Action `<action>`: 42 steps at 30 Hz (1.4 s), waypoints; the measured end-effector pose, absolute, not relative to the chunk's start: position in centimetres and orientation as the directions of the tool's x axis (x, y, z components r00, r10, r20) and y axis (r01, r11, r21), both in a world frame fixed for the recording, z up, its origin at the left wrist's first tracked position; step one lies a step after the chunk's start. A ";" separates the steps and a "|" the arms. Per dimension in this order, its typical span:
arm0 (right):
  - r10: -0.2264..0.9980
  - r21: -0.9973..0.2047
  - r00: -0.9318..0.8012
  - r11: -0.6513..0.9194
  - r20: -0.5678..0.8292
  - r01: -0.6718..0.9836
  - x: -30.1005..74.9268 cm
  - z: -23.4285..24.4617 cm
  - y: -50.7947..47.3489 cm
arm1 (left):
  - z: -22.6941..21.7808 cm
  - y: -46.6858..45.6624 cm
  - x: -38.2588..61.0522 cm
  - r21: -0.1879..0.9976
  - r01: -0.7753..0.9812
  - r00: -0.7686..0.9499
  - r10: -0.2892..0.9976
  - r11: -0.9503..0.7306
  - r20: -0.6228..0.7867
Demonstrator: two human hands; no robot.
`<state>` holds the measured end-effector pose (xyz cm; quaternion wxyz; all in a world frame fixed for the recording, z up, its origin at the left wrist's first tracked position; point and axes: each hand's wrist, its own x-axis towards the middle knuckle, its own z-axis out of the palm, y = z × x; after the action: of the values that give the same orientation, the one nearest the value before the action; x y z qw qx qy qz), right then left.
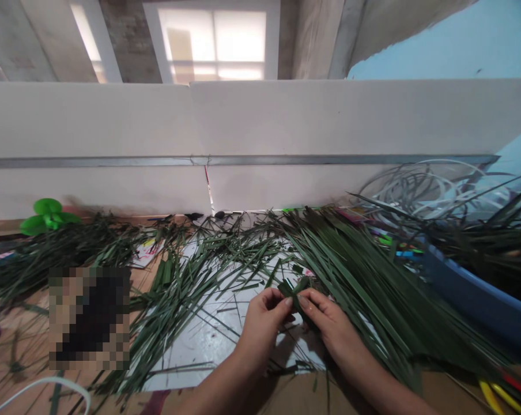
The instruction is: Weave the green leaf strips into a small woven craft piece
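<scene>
Palm-leaf strips (295, 295) between left hand (264, 329), right hand (331, 331)

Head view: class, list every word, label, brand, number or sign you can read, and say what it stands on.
None can be read: the printed card and pink packet beside the leaf strips show only marks too small or blurred to read, and a pixelated patch hides what lies beneath it.

The leaf strips (347, 282) are dark green, the plastic piece (48, 217) bright green, the tub (472, 291) blue
</scene>
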<state>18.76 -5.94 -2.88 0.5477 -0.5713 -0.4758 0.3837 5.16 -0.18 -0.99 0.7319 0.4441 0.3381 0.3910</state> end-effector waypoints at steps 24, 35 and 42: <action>0.964 -0.984 0.247 0.059 0.100 0.167 18.6 -2.6 -6.3 | -1.2 0.1 5.2 0.920 -0.285 0.448 0.886 0.269 -0.120; 0.954 -0.990 0.282 0.070 0.103 0.124 18.6 -2.4 -6.0 | -1.2 -0.3 5.3 0.908 -0.284 0.476 0.867 0.309 -0.146; 0.926 -1.000 0.378 -0.008 -0.017 -0.026 19.7 -1.4 -5.8 | -1.0 1.3 4.5 0.896 -0.348 0.307 0.936 0.277 -0.170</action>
<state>19.72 -5.75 -1.44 0.5897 -0.5840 -0.3851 0.4036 4.54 1.28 -0.96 0.7063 0.3935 0.3737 0.4546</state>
